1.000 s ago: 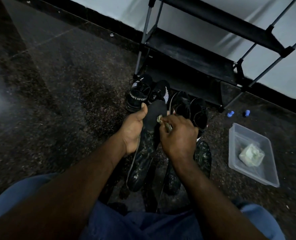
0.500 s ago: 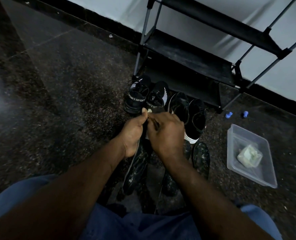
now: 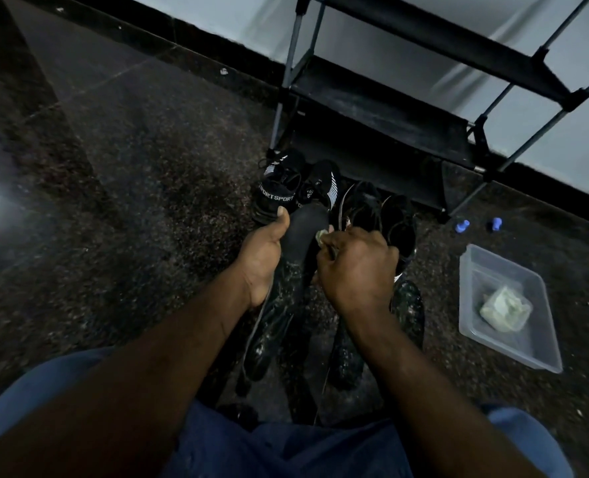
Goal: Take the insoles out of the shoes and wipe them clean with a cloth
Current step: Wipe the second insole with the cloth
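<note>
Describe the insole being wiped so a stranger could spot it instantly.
Find the black shoe rack against the wall, with dark shoes on the floor before it. Just nearer, the left hand grips the insole while the right hand holds a pale cloth against it. Unlike the shoes, it's a flat, matte sheet.

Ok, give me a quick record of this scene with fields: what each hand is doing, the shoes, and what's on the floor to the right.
left hand: grips a dark insole, thumb at its upper edge
right hand: pinches a small pale cloth against the insole
shoes: SPORT pair and plain black pair, side by side on the floor before the shoe rack
container: clear plastic tub on the floor, crumpled cloth inside
small items: two blue objects near the rack's foot, too small to identify
</note>
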The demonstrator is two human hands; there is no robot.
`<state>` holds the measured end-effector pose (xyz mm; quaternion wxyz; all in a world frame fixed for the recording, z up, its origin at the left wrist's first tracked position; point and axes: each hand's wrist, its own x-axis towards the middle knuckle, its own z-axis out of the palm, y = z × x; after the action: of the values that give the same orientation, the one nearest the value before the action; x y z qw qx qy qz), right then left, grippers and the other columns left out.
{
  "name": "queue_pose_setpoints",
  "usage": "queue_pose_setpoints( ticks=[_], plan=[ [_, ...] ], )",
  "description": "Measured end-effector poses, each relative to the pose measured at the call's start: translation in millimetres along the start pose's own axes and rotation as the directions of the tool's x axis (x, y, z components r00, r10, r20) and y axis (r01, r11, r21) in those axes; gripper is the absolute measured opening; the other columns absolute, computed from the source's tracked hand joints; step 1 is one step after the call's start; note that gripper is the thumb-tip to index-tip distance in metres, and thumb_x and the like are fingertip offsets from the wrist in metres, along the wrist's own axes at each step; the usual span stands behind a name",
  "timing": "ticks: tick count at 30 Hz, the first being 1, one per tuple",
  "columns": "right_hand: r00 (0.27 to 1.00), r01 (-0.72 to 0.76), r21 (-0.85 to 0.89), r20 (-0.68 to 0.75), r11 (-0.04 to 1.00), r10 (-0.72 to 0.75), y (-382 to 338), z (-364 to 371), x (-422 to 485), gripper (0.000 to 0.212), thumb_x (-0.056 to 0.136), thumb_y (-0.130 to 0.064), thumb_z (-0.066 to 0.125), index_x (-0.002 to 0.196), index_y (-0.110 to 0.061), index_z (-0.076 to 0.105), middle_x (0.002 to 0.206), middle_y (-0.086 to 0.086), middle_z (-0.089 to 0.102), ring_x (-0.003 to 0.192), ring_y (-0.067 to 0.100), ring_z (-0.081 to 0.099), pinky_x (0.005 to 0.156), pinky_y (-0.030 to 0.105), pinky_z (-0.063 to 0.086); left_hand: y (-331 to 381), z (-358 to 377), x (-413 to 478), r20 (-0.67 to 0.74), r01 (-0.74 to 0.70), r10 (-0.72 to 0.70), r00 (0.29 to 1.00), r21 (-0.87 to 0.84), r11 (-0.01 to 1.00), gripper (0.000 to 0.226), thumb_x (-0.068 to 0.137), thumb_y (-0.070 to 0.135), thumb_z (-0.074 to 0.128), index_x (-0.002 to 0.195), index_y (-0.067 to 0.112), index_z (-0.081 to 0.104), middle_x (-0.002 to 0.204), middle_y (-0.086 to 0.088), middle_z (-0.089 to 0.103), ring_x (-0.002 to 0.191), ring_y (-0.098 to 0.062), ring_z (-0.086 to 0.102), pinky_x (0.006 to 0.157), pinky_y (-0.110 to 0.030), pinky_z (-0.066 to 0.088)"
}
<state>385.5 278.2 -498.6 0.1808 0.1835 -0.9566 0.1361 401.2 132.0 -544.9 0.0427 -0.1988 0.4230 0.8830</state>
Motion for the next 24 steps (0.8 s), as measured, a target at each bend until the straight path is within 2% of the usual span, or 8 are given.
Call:
queue_pose_setpoints(
  ticks=[3, 6, 8, 9, 12, 15, 21, 24],
  plan=[
    [0.999, 0.014, 0.000, 0.041, 1.000, -0.014, -1.6, -4.0, -8.9, 0.029, 0.082, -0.034, 0.055, 0.094, -0.030, 0.081, 0.091, -0.001, 0.071, 0.091, 0.030, 0.062, 0.071, 0.037, 0.039, -0.6, 2.0, -2.7, -0.024, -0.006, 0.007, 1.000, 0.060, 0.998, 0.067, 0.103, 0.061, 0.047, 0.131, 0.004, 0.069, 0.130, -0.017, 0.070, 0.124, -0.031, 0.067, 0.115, -0.049, 0.045],
    [0.984, 0.062, -0.006, 0.170, 0.998, -0.060, 2.1, -8.6, -6.3, 0.024, 0.084, -0.035, 0.059, 0.093, -0.029, 0.081, 0.094, -0.002, 0.072, 0.092, 0.028, 0.065, 0.075, 0.037, 0.048, 1.3, 8.6, -6.8, -0.051, -0.002, 0.007, 0.999, 0.082, 0.997, 0.062, 0.107, 0.054, 0.043, 0.128, 0.001, 0.069, 0.122, -0.016, 0.074, 0.112, -0.027, 0.073, 0.099, -0.038, 0.057],
    [0.959, 0.019, 0.192, 0.275, 0.981, -0.072, 6.6, -12.3, -1.4, 0.017, 0.087, -0.036, 0.067, 0.093, -0.032, 0.082, 0.095, -0.007, 0.077, 0.091, 0.020, 0.071, 0.078, 0.039, 0.057, 3.7, 9.0, -8.5, -0.017, -0.016, 0.017, 1.000, 0.094, 0.995, 0.063, 0.108, 0.054, 0.039, 0.128, 0.002, 0.069, 0.125, -0.016, 0.073, 0.116, -0.028, 0.071, 0.099, -0.037, 0.056],
    [0.954, -0.080, 0.336, 0.297, 0.939, -0.025, 6.6, -16.0, -0.8, 0.011, 0.087, -0.034, 0.073, 0.092, -0.033, 0.083, 0.092, -0.010, 0.078, 0.087, 0.012, 0.072, 0.078, 0.037, 0.059, 5.0, 8.3, -9.5, 0.004, -0.033, 0.033, 0.999, 0.099, 0.995, 0.063, 0.108, 0.055, 0.037, 0.127, 0.004, 0.070, 0.126, -0.015, 0.073, 0.118, -0.027, 0.070, 0.100, -0.037, 0.055],
    [0.964, -0.249, 0.551, 0.219, 0.796, 0.151, 5.3, -23.5, -3.4, 0.007, 0.089, -0.025, 0.077, 0.091, -0.028, 0.083, 0.084, -0.014, 0.078, 0.072, -0.002, 0.070, 0.074, 0.032, 0.060, 8.6, 7.5, -13.9, 0.016, -0.035, 0.033, 0.999, 0.105, 0.994, 0.063, 0.108, 0.057, 0.034, 0.133, 0.009, 0.067, 0.128, -0.011, 0.073, 0.122, -0.027, 0.068, 0.103, -0.041, 0.053],
    [0.969, -0.246, 0.584, 0.156, 0.773, 0.191, -4.6, -22.5, -5.1, 0.011, 0.087, -0.022, 0.076, 0.094, -0.028, 0.083, 0.092, -0.016, 0.078, 0.077, -0.001, 0.070, 0.074, 0.032, 0.060, 5.8, 7.0, -14.3, 0.082, 0.014, -0.023, 0.996, 0.104, 0.994, 0.073, 0.105, 0.067, 0.031, 0.141, 0.011, 0.062, 0.137, -0.015, 0.066, 0.130, -0.032, 0.062, 0.115, -0.050, 0.044],
    [0.953, -0.300, 0.539, 0.207, 0.787, 0.222, -35.7, -13.8, -7.2, 0.015, 0.085, -0.028, 0.071, 0.094, -0.031, 0.082, 0.090, -0.011, 0.079, 0.073, 0.007, 0.071, 0.071, 0.033, 0.059, 4.8, 6.2, -13.5, 0.124, 0.071, -0.086, 0.989, 0.120, 0.990, 0.093, 0.089, 0.086, 0.033, 0.139, 0.015, 0.064, 0.139, -0.013, 0.066, 0.134, -0.030, 0.058, 0.115, -0.047, 0.043],
    [0.938, -0.339, 0.539, 0.260, 0.771, 0.230, -44.5, -12.0, -20.6, 0.018, 0.083, -0.030, 0.068, 0.094, -0.034, 0.082, 0.086, -0.009, 0.079, 0.068, 0.013, 0.070, 0.069, 0.035, 0.059, 7.7, 6.2, -13.1, 0.141, 0.093, -0.099, 0.985, 0.048, 0.995, 0.096, 0.094, 0.082, 0.022, 0.133, 0.007, 0.067, 0.137, -0.017, 0.066, 0.132, -0.030, 0.060, 0.116, -0.044, 0.042]
  ],
)
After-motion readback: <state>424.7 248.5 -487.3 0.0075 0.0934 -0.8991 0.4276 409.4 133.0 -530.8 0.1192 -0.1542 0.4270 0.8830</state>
